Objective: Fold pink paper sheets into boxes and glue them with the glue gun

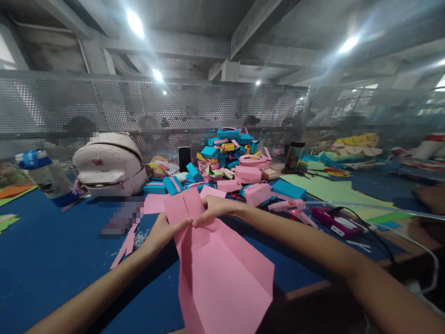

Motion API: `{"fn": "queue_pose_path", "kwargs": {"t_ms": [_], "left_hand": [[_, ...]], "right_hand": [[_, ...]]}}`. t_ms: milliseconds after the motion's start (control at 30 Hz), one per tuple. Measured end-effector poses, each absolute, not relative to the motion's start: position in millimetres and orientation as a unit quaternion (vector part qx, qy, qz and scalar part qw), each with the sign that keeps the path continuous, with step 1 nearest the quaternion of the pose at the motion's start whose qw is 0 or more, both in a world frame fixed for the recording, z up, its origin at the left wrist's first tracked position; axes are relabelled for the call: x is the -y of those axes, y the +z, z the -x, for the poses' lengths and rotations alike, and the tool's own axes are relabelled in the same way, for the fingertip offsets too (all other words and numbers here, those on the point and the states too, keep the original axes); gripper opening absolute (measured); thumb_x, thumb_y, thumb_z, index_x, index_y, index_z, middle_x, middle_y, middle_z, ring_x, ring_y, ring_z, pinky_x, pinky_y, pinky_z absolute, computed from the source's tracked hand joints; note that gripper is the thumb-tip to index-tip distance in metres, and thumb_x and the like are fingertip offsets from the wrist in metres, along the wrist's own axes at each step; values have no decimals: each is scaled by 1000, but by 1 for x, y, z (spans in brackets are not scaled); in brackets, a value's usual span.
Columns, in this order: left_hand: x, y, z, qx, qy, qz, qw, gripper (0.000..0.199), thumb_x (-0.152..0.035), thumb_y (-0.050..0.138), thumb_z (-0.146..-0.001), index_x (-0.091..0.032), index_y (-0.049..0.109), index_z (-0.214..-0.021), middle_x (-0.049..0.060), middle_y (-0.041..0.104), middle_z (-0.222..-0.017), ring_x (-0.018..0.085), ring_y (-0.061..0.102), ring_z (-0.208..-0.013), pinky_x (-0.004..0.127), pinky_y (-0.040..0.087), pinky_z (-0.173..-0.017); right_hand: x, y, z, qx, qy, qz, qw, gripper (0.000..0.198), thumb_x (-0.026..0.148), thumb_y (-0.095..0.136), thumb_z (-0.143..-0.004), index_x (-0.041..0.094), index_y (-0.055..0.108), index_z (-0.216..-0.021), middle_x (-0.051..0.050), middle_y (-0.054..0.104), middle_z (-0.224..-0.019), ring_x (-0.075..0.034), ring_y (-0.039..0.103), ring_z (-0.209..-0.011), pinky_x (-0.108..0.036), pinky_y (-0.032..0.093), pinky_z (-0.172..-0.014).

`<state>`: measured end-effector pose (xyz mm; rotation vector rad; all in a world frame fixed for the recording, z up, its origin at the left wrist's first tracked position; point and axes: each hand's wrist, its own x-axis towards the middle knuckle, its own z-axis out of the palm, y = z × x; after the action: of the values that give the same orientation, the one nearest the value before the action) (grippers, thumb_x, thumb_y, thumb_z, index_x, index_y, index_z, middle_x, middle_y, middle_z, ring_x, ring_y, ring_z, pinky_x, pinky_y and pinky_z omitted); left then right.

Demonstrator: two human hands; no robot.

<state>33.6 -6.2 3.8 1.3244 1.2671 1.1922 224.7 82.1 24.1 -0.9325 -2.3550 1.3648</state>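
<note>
A large sheet of pink paper, creased and partly folded, is held up over the front of the blue table. My left hand grips its left side, with the thumb pressed on the paper. My right hand pinches it from the other side, and the two thumb tips nearly meet at a fold. The fingers behind the paper are hidden. The folded end points away from me, while the wider end hangs toward me past the table edge.
Pink and blue paper boxes are piled at the back. A pink glue gun lies right, beside a purple power strip with cables. Green sheets lie beyond. A white backpack and a bottle stand left; pink scraps lie nearby.
</note>
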Motion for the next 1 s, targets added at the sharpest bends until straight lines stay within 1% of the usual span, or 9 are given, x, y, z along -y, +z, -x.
{"fn": "queue_pose_path", "kwargs": {"t_ms": [100, 167, 233, 400, 533, 633, 767, 867, 1000], "left_hand": [[7, 4, -33, -518, 482, -554, 437, 52, -41, 82, -62, -10, 72, -103, 16, 72, -109, 40, 61, -108, 45, 49, -91], [8, 5, -33, -517, 484, -559, 431, 56, -41, 81, -64, -11, 70, -110, 16, 70, -113, 39, 61, -110, 44, 50, -91], [8, 5, -32, -519, 483, -561, 427, 55, -42, 80, -65, -11, 70, -110, 16, 69, -116, 38, 62, -110, 43, 50, -92], [5, 2, -29, -536, 470, -564, 416, 46, -45, 79, -66, -12, 74, -99, 17, 70, -114, 39, 62, -109, 47, 48, -94], [3, -3, -26, -530, 465, -562, 432, 51, -46, 78, -68, -12, 72, -105, 16, 72, -109, 39, 65, -104, 43, 52, -86], [2, -6, -25, -521, 461, -558, 451, 54, -46, 78, -69, -11, 70, -109, 17, 72, -107, 39, 66, -102, 41, 54, -81], [3, -7, -25, -521, 456, -560, 454, 54, -47, 77, -70, -11, 70, -110, 17, 72, -108, 39, 65, -104, 41, 54, -83], [4, -6, -25, -521, 452, -565, 452, 54, -47, 76, -70, -11, 70, -110, 16, 73, -106, 38, 66, -103, 41, 54, -83], [2, -7, -24, -536, 453, -565, 434, 52, -47, 77, -70, -12, 71, -108, 15, 73, -106, 37, 66, -101, 39, 55, -80]], "right_hand": [[-83, 21, -220, 805, 473, 335, 122, 37, 43, 83, -53, 14, 64, -67, 6, 44, -53, -8, 33, -51, -21, 19, -44], [-82, 19, -217, 799, 485, 333, 123, 39, 45, 82, -55, 15, 63, -69, 7, 40, -53, -7, 29, -50, -21, 17, -43], [-81, 16, -215, 794, 492, 334, 125, 40, 47, 82, -55, 15, 60, -67, 8, 38, -53, -7, 27, -50, -21, 16, -42], [-76, 8, -212, 778, 513, 334, 140, 41, 46, 81, -56, 17, 53, -64, 7, 38, -52, -7, 28, -48, -21, 16, -41], [-74, 6, -215, 765, 550, 303, 144, 34, 43, 75, -65, 15, 56, -73, 7, 43, -57, -6, 32, -48, -20, 22, -43], [-74, 5, -217, 761, 560, 293, 144, 30, 37, 73, -65, 13, 59, -78, 6, 46, -59, -5, 34, -48, -20, 24, -44], [-77, 3, -218, 765, 552, 298, 147, 28, 36, 74, -64, 13, 59, -70, 6, 45, -54, -6, 35, -47, -20, 23, -44], [-79, 1, -216, 765, 548, 304, 150, 31, 38, 77, -62, 13, 59, -66, 6, 46, -53, -6, 36, -47, -21, 23, -43], [-81, -2, -213, 756, 559, 307, 149, 36, 42, 79, -59, 13, 58, -63, 7, 43, -49, -6, 32, -46, -21, 21, -43]]}}
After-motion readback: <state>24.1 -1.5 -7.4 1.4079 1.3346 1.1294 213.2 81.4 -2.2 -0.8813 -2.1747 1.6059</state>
